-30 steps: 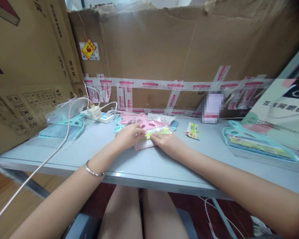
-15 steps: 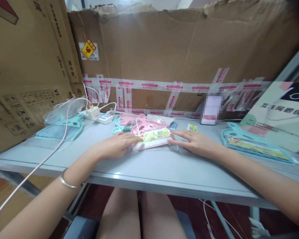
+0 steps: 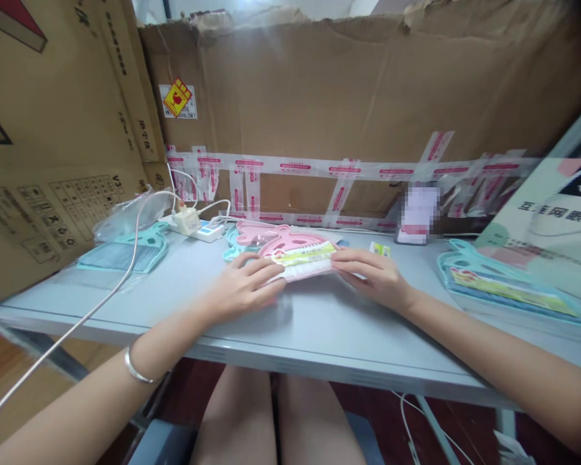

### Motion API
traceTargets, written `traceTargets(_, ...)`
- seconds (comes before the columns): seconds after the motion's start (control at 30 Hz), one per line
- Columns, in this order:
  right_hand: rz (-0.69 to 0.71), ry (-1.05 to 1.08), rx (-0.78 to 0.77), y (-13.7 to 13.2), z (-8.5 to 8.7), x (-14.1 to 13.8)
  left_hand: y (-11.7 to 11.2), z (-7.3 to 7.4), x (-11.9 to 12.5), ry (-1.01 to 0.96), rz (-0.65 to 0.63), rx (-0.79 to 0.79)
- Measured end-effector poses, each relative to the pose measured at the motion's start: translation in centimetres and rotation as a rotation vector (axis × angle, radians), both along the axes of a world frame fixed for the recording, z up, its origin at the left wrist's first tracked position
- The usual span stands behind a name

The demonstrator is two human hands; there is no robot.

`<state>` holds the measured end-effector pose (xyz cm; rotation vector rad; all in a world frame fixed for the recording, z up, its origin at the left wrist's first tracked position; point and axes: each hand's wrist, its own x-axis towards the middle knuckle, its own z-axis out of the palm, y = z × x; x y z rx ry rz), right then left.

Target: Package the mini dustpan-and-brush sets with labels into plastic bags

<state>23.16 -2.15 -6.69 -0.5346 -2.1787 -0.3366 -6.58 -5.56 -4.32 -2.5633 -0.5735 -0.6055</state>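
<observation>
A pink mini dustpan-and-brush set with a yellow-green label lies in front of me, its near edge tipped up off the table. My left hand grips its left near corner, fingers curled over it and thumb in front. At the right corner, my right hand pinches the edge, fingers on top. Behind the set are more pink plastic and a turquoise dustpan, partly covered.
Turquoise dustpan sets lie at left and right. A power strip with a charger, a white cable, a phone and a small yellow-green label are on the table. Cardboard boxes stand behind.
My left hand has moved right and closed over the set's corner. My right hand has closed on the other side. The set's near edge has risen.
</observation>
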Motion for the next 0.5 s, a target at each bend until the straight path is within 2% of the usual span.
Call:
traceTargets(0.27,-0.07,0.353,-0.071,-1.7,1.1,-1.2,-0.2,0.8,0.4,-0.219,0.057,0.227)
traceTargets(0.33,-0.091,0.398,-0.116,-2.3,1.2,-1.4,0.0,0.9,0.6,-0.289,0.08,0.196)
traceTargets(0.5,-0.118,0.439,-0.33,-2.9,1.1,-1.2,0.3,0.8,1.2,-0.42,0.137,-0.04)
